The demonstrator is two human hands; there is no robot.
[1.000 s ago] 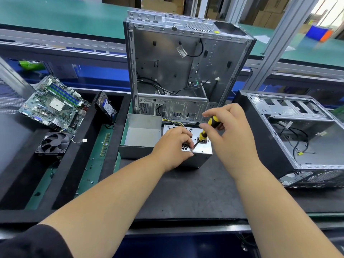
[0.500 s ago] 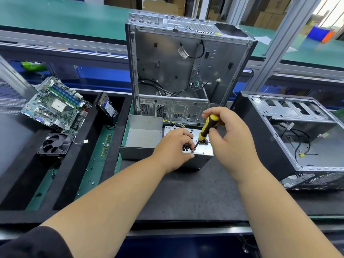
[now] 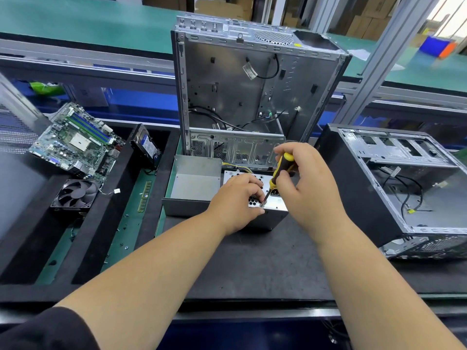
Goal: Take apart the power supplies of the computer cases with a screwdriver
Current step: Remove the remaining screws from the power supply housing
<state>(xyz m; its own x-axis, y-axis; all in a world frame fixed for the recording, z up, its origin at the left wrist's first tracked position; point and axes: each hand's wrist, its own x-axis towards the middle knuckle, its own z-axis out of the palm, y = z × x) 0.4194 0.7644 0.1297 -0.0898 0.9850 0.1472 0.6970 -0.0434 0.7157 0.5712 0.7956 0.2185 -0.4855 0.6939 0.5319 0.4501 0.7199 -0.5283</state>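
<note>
the power supply [image 3: 274,207] lies on the dark mat [image 3: 252,261] in the middle of the bench, just in front of the upright open computer case [image 3: 252,92], and a bundle of yellow and black wires [image 3: 237,169] goes from its back side toward that case. the right hand [image 3: 307,183] holds the screwdriver [image 3: 279,174] with yellow and black handle; its fingers are curled around the handle and the tool is tilted, with the tip down on a screw [image 3: 262,204] at the near edge of the top plate of the power supply. the left hand [image 3: 236,200] rests on the top of the power supply, the fingers bent over the plate and its edge, and the fingertips are just beside the tip of the screwdriver. touching the left side of the power supply is a grey metal cover [image 3: 194,188], open upward like a shallow box. a second computer case [image 3: 404,190] lies on its side at the right, open, with black cables inside. at the left are a motherboard [image 3: 75,140], a black fan [image 3: 74,194] near it, and a hard drive [image 3: 146,147] which leans on the edge of a black tray. a memory stick [image 3: 144,195] lies on the green surface between the trays.
</note>
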